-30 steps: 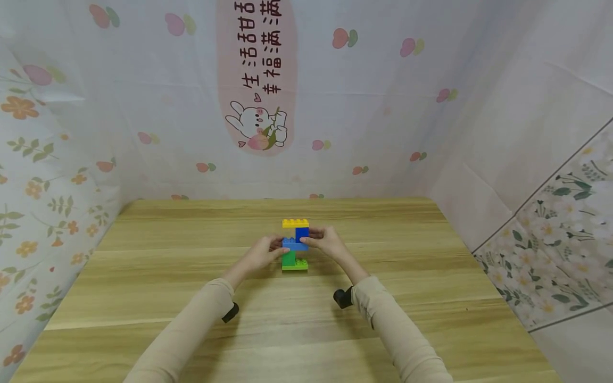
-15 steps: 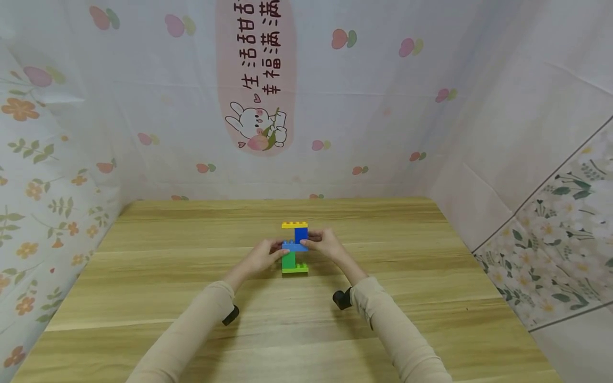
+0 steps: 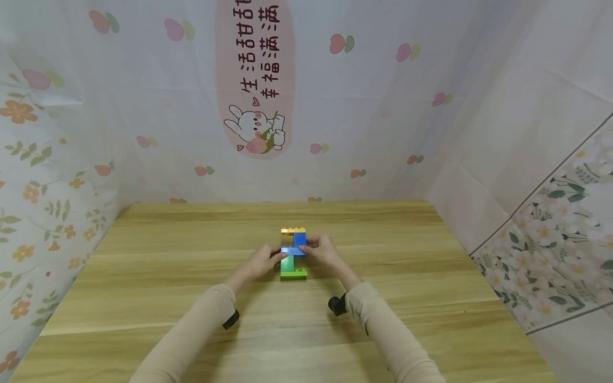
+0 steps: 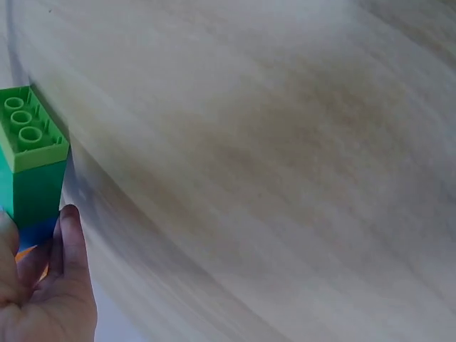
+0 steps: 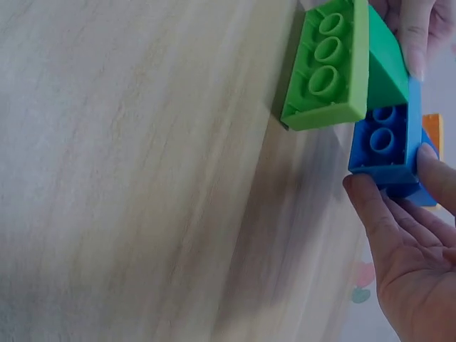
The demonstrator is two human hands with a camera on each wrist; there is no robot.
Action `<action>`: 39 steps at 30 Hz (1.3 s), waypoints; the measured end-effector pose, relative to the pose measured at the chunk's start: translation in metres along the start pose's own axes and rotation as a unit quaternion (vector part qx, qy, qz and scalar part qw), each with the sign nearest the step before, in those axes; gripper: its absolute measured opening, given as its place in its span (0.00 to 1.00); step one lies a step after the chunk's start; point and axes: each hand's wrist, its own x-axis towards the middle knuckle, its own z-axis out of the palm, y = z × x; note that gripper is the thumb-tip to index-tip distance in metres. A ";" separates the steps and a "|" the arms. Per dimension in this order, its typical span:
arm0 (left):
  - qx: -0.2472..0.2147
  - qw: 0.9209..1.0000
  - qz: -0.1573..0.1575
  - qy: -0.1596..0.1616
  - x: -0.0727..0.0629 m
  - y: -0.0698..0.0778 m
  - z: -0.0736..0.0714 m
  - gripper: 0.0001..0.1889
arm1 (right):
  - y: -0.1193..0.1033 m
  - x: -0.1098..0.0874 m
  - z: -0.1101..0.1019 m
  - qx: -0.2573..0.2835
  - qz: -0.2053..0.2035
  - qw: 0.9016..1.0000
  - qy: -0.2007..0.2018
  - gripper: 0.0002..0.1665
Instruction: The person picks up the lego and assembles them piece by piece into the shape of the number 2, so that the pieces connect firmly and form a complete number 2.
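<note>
Both hands hold one stack of toy building blocks in mid-table. At its top lies a yellow block (image 3: pixel 292 231), over a dark blue block (image 3: pixel 299 240) on the right. Below come a lighter blue block (image 3: pixel 289 251), a green block (image 3: pixel 287 264) on the left and a lime block (image 3: pixel 293 274). My left hand (image 3: pixel 262 260) grips the left side near the green and lighter blue blocks. On the right side, my right hand (image 3: pixel 325 251) pinches the blue blocks. Hollow undersides of the lime block (image 5: pixel 329 60) and the lighter blue block (image 5: pixel 383 139) show in the right wrist view.
A wood-grain table (image 3: pixel 143 298) spreads around the hands. Patterned curtains hang behind it, with a rabbit print (image 3: pixel 256 127), and along both sides. Black devices sit at the left wrist (image 3: pixel 231 319) and right wrist (image 3: pixel 337 305).
The stack has come slightly lower in the head view, and its top studs show less, so its tilt differs. Both hands keep their hold and move with it.
</note>
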 end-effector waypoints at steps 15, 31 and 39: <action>0.000 0.997 -0.042 0.063 0.000 0.000 0.011 0.14 | 0.001 0.004 0.016 -0.033 0.015 0.999 0.027 0.18; -0.008 0.994 -0.084 0.066 -0.002 0.004 0.016 0.14 | 0.000 -0.006 0.020 -0.044 0.047 0.995 0.076 0.16; -0.019 0.993 -0.098 0.062 0.005 0.007 0.013 0.15 | -0.004 -0.004 0.017 -0.026 0.041 0.996 0.070 0.16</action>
